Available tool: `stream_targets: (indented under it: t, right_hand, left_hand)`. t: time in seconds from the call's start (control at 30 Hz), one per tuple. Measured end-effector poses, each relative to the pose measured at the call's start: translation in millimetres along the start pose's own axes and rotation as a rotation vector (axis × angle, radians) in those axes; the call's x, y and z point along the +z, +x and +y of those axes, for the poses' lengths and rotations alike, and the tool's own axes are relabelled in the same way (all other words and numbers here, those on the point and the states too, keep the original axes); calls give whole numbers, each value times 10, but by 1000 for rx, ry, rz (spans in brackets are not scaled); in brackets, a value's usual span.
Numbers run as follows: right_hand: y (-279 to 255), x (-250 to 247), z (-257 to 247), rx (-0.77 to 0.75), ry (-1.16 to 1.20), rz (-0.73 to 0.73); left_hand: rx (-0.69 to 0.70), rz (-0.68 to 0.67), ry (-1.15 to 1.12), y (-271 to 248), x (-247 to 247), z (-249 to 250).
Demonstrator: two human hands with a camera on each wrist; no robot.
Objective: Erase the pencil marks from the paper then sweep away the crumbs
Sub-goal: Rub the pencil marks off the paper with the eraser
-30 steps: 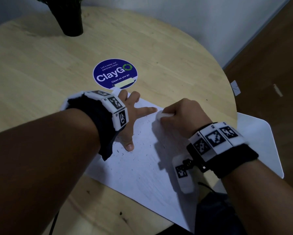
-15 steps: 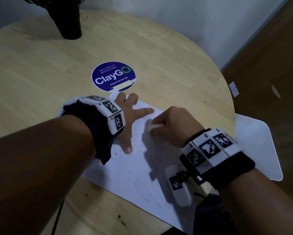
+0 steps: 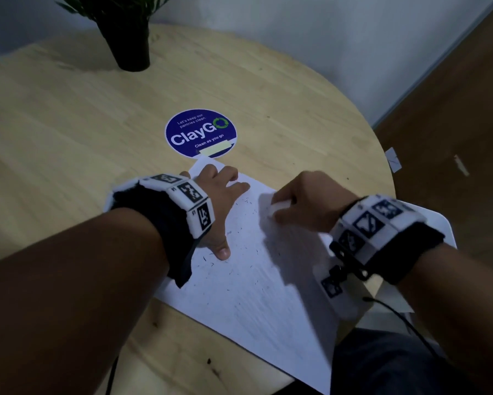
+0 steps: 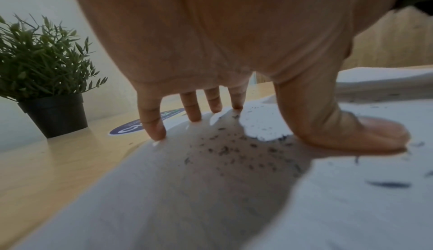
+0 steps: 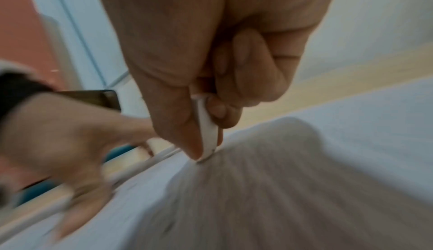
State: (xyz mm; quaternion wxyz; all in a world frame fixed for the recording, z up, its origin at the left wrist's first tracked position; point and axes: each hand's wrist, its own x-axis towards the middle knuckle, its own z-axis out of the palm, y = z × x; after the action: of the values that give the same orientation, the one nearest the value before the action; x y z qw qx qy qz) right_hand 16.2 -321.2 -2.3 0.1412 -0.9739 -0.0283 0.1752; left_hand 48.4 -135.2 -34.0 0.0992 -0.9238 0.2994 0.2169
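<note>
The paper (image 3: 256,295) lies flat on the round wooden table (image 3: 68,138), one corner reaching toward the near edge and its far corner just touching a blue ClayGo sticker (image 3: 201,132). The left hand (image 3: 222,201) is spread wide on the sheet's upper left part, fingertips (image 4: 157,133) and thumb pressed down flat, holding the page in place. Just to its right, the right hand (image 3: 305,203) is curled into a loose fist and pinches a small white eraser (image 3: 279,208) between thumb and fingers; in the right wrist view the eraser (image 5: 206,135) stands nearly upright with its lower tip on the paper (image 5: 304,189). That hand and its wristband look blurred. Dark crumbs (image 3: 239,212) are scattered across the sheet, thickest between the two hands and under the left palm, where the left wrist view shows them (image 4: 234,148) as small grey flecks in the hand's shadow. A potted plant (image 3: 131,32) stands at the far side of the table, well apart from the paper. Both wrists wear white bands with black square markers.
</note>
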Motion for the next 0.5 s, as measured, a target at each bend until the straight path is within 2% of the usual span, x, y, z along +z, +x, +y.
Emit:
stream_targets:
  t: [0.1,0.23,0.37,0.5]
  right_hand:
    - [-84,44,-63,-65,-48,-74]
    - [78,-75,-31,3,-44,9]
    - [-23,55,-167,-126,-112,-77]
    - [181,-126,-58,-53,-161,-2]
  left_hand:
    - [-18,-24,7,4,-7,-14]
    - [-15,-63,0,29,-41,-19]
    - [-11,-67,-8,45,-35,-27]
    - [-1,-79,-30,48,-46,-57]
